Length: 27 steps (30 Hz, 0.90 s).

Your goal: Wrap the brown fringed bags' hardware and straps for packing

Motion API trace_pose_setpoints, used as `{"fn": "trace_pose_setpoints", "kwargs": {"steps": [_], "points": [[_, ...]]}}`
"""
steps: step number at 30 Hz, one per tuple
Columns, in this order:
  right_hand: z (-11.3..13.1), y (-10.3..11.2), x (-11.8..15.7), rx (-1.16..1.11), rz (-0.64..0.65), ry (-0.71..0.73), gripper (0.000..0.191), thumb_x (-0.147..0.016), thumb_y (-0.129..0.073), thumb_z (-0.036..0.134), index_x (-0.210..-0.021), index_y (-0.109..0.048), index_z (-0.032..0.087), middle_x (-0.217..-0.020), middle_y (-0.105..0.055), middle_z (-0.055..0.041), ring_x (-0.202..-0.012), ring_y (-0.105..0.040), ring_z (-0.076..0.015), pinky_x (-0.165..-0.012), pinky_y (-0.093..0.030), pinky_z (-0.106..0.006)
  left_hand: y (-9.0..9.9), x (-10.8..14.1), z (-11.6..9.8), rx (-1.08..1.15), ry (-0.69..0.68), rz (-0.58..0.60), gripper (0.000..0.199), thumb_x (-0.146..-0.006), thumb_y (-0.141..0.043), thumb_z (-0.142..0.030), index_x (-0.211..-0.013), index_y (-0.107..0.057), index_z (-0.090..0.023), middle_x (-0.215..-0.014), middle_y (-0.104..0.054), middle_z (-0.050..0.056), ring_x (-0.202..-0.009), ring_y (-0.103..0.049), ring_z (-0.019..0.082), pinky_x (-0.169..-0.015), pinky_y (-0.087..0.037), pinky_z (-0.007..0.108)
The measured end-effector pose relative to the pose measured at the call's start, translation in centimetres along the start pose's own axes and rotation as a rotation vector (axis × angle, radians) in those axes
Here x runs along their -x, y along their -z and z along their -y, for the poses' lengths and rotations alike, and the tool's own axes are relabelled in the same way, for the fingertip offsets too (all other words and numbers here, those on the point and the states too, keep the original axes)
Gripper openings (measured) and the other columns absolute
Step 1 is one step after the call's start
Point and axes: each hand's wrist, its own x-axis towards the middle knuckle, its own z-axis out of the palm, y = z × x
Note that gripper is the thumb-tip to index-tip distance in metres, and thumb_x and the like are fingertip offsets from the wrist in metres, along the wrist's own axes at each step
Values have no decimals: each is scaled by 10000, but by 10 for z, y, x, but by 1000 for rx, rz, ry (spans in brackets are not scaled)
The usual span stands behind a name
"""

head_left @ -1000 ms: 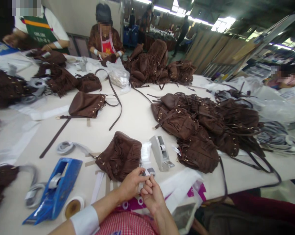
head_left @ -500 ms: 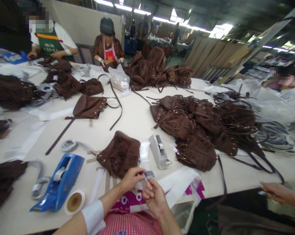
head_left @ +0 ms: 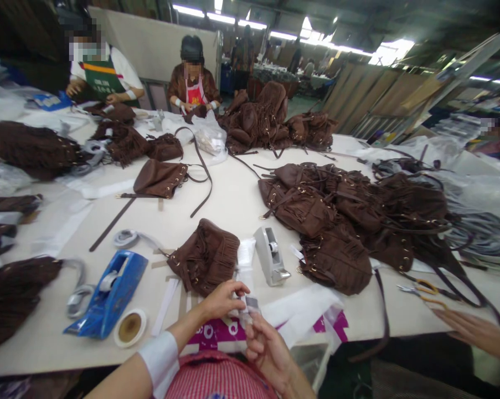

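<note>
In front of my apron, my left hand [head_left: 223,302] pinches a small grey-and-white wrapped bundle [head_left: 252,302], with thumb and fingers at its left side. My right hand [head_left: 268,346] is closed just below, curled fingers at the bundle's lower end. What the bundle wraps is hidden. Directly beyond my hands lies a brown fringed bag [head_left: 206,256] on its side. A grey tape dispenser [head_left: 270,257] stands to its right, and a blue tape dispenser [head_left: 108,293] lies to the left. Beside the blue one is a tape roll [head_left: 130,328].
Piles of brown bags [head_left: 336,221] cover the right of the table [head_left: 233,188]. Orange-handled scissors [head_left: 424,288] lie near another person's hand [head_left: 474,332] at the right edge. Two people work across the table. A purple-and-white sheet [head_left: 216,332] lies under my hands.
The view has shifted slightly. My right hand has moved a little down from the bundle, which now sits lower between my hands. At right, scissors now lie in view and the other person's hand is flatter.
</note>
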Motion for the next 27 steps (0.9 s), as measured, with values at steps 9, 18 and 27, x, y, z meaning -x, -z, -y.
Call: {"fn": "trace_pose_setpoints", "kwargs": {"steps": [9, 18, 27], "points": [[26, 13, -12, 854, -137, 671, 418, -687, -786, 292, -1100, -720, 285, -1123, -665, -53, -1009, -588, -239, -768, -502, -303, -2, 14, -6, -7, -1, -21, 292, -741, -533, -134, -996, -671, -172, -942, -656, 15, -895, -587, 174, -843, -459, 265], [39, 10, -49, 1172, 34, 825, 288, -796, -705, 292, -1082, -734, 321, -894, -694, -42, -845, -615, -229, -802, -473, -337, -4, 20, 4, -106, -29, -69, 524, -685, -705, -196, -1199, -602, -184, -1184, -654, 74, -1088, -584, 251, -965, -423, 333], [41, 11, -51, 1152, 23, 739, 117, -768, -727, 312, -874, -757, 273, -791, -672, -37, -776, -585, -208, -771, -444, -312, -22, 22, 7, -93, 68, -179, 205, -806, -556, -198, -953, -696, -167, -884, -711, 41, -874, -622, 205, -840, -434, 269]]}}
